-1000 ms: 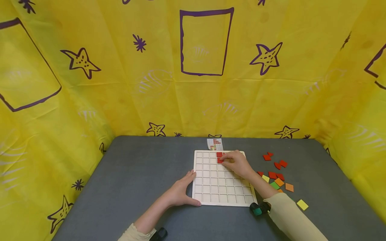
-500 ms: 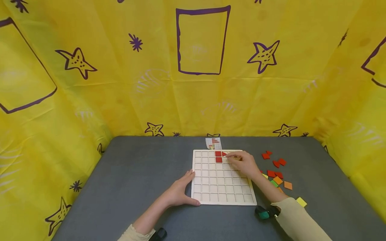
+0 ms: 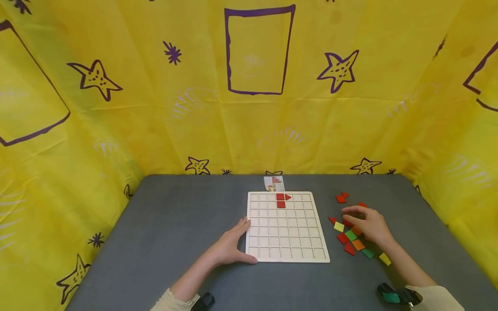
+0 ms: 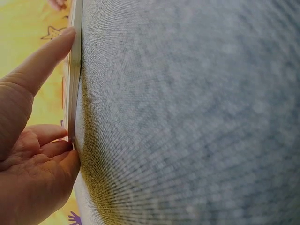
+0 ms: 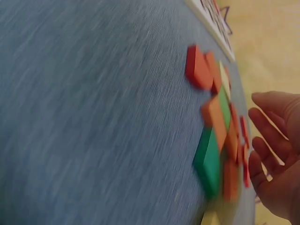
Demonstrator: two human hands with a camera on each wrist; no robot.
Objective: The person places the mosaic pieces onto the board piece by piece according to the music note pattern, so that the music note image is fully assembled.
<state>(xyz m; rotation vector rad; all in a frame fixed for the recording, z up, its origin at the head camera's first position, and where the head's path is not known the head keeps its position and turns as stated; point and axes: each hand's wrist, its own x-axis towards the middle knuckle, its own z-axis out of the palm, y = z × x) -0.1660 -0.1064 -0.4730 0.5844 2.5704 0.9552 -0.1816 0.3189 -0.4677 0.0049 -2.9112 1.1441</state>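
Observation:
A white gridded board [image 3: 288, 233] lies on the table, with two red square tiles [image 3: 280, 201] and a red triangle tile [image 3: 288, 197] set in its upper cells. At the board's lower left, my left hand [image 3: 229, 246] is spread, thumb at the front corner and fingertips against the left edge. In the left wrist view the thumb [image 4: 51, 54] touches the board's edge [image 4: 74, 84]. My right hand [image 3: 367, 222] hovers over loose tiles right of the board. The right wrist view shows its fingers [image 5: 272, 133] apart and loosely bent, with nothing between them.
Loose red, orange, green and yellow tiles [image 3: 351, 235] lie in a cluster right of the board. Farther back are a few red tiles [image 3: 341, 199]. A small pattern card [image 3: 274, 183] lies behind the board. Yellow patterned cloth [image 3: 253, 129] hangs behind the grey table [image 3: 194, 207].
My right hand has let go of the red triangle tile, now in a cell beside the upper red square, and has moved right over the loose tiles. The left hand keeps its place at the board.

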